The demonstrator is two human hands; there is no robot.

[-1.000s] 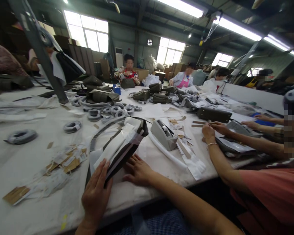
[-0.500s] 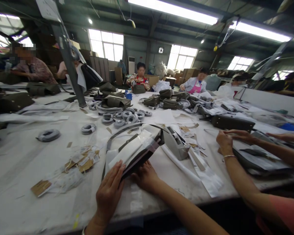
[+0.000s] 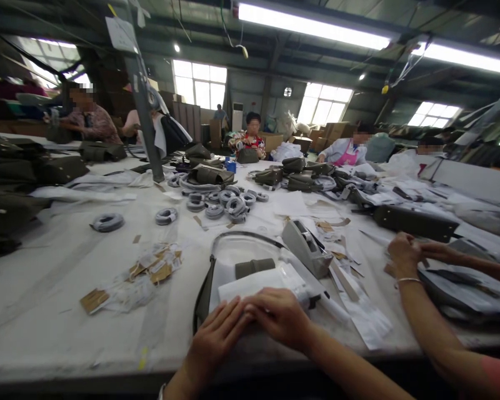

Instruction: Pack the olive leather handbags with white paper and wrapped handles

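A dark olive handbag (image 3: 204, 297) lies in front of me at the table's near edge, its strap (image 3: 250, 234) looping out behind it. A white wrapping sheet (image 3: 250, 282) covers part of it, with clear film or tape showing at the right end. My left hand (image 3: 219, 333) rests on the near side of the bag, fingers stretched out and close together. Touching its fingertips, my right hand (image 3: 281, 314) has its fingers bent together over the same near edge; what lies under them is hidden. Just behind the bag stands a grey tape dispenser (image 3: 306, 250).
Paper tags (image 3: 150, 269) lie to the left, with coiled grey straps (image 3: 227, 203) beyond them. White strips (image 3: 360, 316) lie to the right. A co-worker's hands (image 3: 406, 253) handle another bag (image 3: 454, 294) there. More olive bags (image 3: 8, 205) are piled at far left.
The handbag has gone from tilted up in my hands to lying lower on the table. My right hand has come from beneath it to its near top edge, meeting my left. The view has turned left.
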